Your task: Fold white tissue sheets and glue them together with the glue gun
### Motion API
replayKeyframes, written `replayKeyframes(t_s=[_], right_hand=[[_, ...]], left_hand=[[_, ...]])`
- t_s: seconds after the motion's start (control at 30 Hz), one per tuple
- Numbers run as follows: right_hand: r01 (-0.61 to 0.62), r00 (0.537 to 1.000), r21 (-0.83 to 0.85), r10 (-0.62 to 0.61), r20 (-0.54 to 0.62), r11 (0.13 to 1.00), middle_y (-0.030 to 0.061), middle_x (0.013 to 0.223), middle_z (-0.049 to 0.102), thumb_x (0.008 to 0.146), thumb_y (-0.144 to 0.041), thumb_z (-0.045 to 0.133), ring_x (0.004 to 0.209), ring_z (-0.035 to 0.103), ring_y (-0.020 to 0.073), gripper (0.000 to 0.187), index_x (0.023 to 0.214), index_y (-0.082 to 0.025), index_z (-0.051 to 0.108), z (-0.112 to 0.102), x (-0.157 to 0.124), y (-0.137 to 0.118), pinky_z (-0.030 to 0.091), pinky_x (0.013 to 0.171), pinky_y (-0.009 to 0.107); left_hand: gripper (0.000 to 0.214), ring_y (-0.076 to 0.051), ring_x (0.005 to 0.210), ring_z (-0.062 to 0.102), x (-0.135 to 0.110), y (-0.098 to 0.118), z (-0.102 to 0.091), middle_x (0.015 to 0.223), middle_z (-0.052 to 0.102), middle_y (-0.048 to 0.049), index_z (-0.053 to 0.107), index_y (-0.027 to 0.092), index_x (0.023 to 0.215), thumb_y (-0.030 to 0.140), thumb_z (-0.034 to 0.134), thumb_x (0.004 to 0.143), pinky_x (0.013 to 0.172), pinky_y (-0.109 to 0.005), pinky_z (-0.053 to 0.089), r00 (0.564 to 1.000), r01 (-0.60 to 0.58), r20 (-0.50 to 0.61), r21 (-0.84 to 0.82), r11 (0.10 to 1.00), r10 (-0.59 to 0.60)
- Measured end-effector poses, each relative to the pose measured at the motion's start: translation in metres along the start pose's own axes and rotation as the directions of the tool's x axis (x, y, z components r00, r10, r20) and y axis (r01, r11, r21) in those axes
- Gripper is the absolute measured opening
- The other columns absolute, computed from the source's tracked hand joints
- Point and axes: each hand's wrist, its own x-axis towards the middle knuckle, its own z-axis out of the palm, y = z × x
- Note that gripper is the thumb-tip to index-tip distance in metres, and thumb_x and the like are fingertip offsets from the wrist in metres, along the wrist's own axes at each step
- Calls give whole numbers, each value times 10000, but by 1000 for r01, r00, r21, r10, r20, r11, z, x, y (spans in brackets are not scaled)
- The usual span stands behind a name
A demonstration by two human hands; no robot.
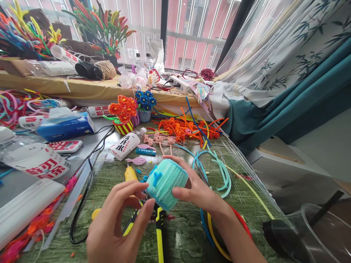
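Taking the fuzzy turquoise cup (167, 186) as the dial's centre, with twelve o'clock away from the person, the right hand (196, 188) grips it from three o'clock, thumb pressed on the near wall and fingers reaching round the far side, the cup tilted. The left hand (120, 215) comes in from eight o'clock, thumb and forefinger parted by a narrow gap beside the cup; whether they touch it I cannot tell. Yellow-and-black handles (159, 237) lie at six, an orange heap (178, 128) at one.
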Motion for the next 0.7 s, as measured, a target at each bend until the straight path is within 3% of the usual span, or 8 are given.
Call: replayKeyframes(t_s=[0.1,0.2,0.3,0.4,0.47,0.57,0.7], right_hand=[[3,999,37,-5,41,999,39,1195,589,648,-439,896,1020,606,203,898,1397,-310,416,3,-1,0,513,873,334],[4,993,47,-9,116,999,45,1227,562,655,-453,890,1050,594,205,901,1407,-304,416,3,-2,1,503,884,328],[22,987,11,-24,161,1000,30,1189,553,660,-455,891,1010,597,197,898,1418,-333,424,3,-4,3,499,864,321],[117,988,-67,-109,109,991,21,1235,528,660,-482,887,1039,582,204,826,1371,-368,482,4,-8,4,486,888,331],[204,978,-139,-196,71,969,22,1239,539,673,-542,858,1077,565,222,707,1281,-353,551,6,-9,4,474,912,347],[327,943,-268,-332,28,906,29,1180,576,691,-610,814,1116,539,247,587,1160,-320,614,10,-11,1,450,950,371],[438,886,-374,-463,25,818,36,1137,603,683,-610,815,1075,558,252,564,1133,-318,640,13,-12,-5,450,954,388]], left_hand=[[497,-195,954,703,-6,-4,5,1249,637,-80,535,265,1287,446,674,846,821,-301,605,999,-36,-21,139,990,39],[651,-233,1027,708,-11,-3,12,1254,673,-100,456,238,1386,477,683,824,863,-326,606,996,-86,24,203,975,83],[639,-203,915,744,-13,1,14,1155,725,-87,457,231,1379,471,678,829,737,-254,617,998,-70,16,184,980,68],[578,-191,816,756,-17,4,12,1032,750,-67,492,236,1313,503,673,833,631,-229,606,997,-73,-27,163,984,78],[497,-190,803,759,-19,3,11,1096,742,-81,503,246,1254,496,659,853,620,-241,610,993,-102,-40,127,987,108],[387,-198,881,763,-21,0,9,1273,686,-116,499,261,1173,443,660,871,667,-248,625,982,-188,3,102,977,189],[363,-222,1103,703,-17,-6,0,1328,659,-101,507,284,1162,485,624,884,761,-222,620,950,-312,88,188,931,300]])
